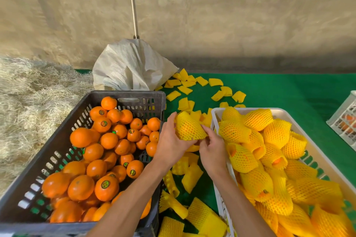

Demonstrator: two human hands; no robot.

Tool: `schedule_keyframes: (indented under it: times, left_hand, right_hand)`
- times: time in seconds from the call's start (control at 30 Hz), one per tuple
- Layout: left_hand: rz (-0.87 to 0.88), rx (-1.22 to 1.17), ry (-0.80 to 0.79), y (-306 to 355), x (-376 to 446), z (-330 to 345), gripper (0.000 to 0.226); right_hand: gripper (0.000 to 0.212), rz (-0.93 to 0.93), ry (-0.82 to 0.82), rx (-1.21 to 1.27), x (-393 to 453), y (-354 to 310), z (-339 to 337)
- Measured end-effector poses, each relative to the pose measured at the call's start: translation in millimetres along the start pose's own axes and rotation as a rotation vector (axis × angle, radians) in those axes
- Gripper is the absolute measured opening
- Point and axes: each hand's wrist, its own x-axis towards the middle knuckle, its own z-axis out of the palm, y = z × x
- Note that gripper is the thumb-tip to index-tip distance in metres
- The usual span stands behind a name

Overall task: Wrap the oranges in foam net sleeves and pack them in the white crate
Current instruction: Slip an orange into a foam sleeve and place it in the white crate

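Your two hands meet in the gap between the crates, and there's an orange (187, 129) between them, already inside a yellow foam net sleeve (184, 119), with orange skin showing through the mesh. Your left hand (170, 142) cups it from the left, fingers curled up around its far side, thumb underneath: a firm hold on the wrapped fruit. Your right hand (212, 149) comes in from the right and pinches the sleeve's lower right edge between thumb and fingertips. The fruit hangs just above the green mat (279, 92), near the top left corner of the white crate (216, 113) but not in it.

That white crate, on your right, is heaped with sleeved oranges (269, 150), yellow netting piled on yellow netting. On your left, the dark crate (123, 95) holds bare oranges (100, 144), several with small round stickers.

Flat spare sleeves (192, 177) lie scattered on the mat below your wrists and further out towards the wall. A white woven sack (131, 65) slumps behind the dark crate, straw (28, 102) is piled on the far left, and the corner of another white crate (344, 121) peeks in at the right edge.
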Motion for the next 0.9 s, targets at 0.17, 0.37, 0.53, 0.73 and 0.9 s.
schedule_keyframes:
  times: [0.17, 0.37, 0.53, 0.73, 0.9]
  left_hand:
    - [-0.034, -0.086, 0.11, 5, 5, -4, 0.086]
    - [-0.047, -0.315, 0.201, 5, 6, -6, 0.052]
    - [-0.124, -0.309, 0.116, 1, 6, -3, 0.052]
    - [0.013, -0.072, 0.031, 0, 2, 4, 0.081]
    - [-0.044, -0.143, 0.146, 0, 5, 8, 0.064]
  right_hand:
    - [0.029, -0.043, 0.018, 0.057, -1, -6, 6]
    - [0.015, -0.023, -0.031, 0.243, -4, -15, 10]
    - [0.022, 0.124, -0.207, 0.272, -6, -15, 12]
    - [0.024, 0.101, -0.1, 0.18, 0, -8, 10]
    - [0.031, -0.001, -0.081, 0.142, -2, -10, 14]
